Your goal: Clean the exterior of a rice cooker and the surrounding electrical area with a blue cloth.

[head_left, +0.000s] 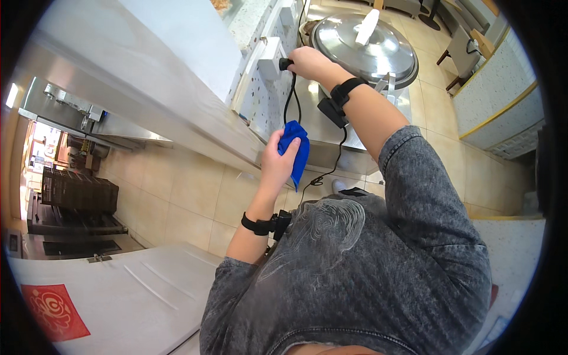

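Note:
My left hand [281, 155] grips a folded blue cloth [291, 139], which hangs down below my fingers. Farther up, my right hand [309, 62] has its fingers closed on a black plug [286, 64] at a white socket box [270, 59] on the speckled side of the counter. A black cord [293, 94] hangs in a loop below the plug. Right of my hand, a large steel pot lid [340, 40] with a white handle [367, 26] rests on a vessel on a steel stand [362, 139]. Whether the plug is fully in the socket I cannot tell.
A white ledge [148, 71] runs along the left. Tiled floor [189, 195] lies below. Stacked dark crates [77, 189] and a white door [136, 296] are at lower left. A curved counter [497, 94] and a chair [458, 53] stand at right.

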Demonstrator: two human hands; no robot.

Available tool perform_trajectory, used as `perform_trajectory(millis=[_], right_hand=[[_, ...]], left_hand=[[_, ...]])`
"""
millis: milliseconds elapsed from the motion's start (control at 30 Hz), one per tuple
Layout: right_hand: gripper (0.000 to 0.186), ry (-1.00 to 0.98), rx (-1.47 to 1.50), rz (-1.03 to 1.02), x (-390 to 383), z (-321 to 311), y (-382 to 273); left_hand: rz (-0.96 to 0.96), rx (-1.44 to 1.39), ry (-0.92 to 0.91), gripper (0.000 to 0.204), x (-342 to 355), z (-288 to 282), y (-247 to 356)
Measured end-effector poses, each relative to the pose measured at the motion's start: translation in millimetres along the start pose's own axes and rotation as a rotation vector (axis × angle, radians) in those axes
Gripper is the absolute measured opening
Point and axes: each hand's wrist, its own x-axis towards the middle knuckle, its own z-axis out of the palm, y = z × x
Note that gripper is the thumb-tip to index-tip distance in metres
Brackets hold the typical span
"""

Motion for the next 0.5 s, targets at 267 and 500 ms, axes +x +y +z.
perform_trajectory(millis=[267,500], right_hand=[[0.026,-0.093,-0.054,0.019,5,-7,7],[0.023,-0.041,-0.176,0.114,-24,-22,51]], left_hand=[[-0.007,0.055,0.022,0.035,10,2,1],[0.042,0.103,0.086,0.035,6,-3,-5]])
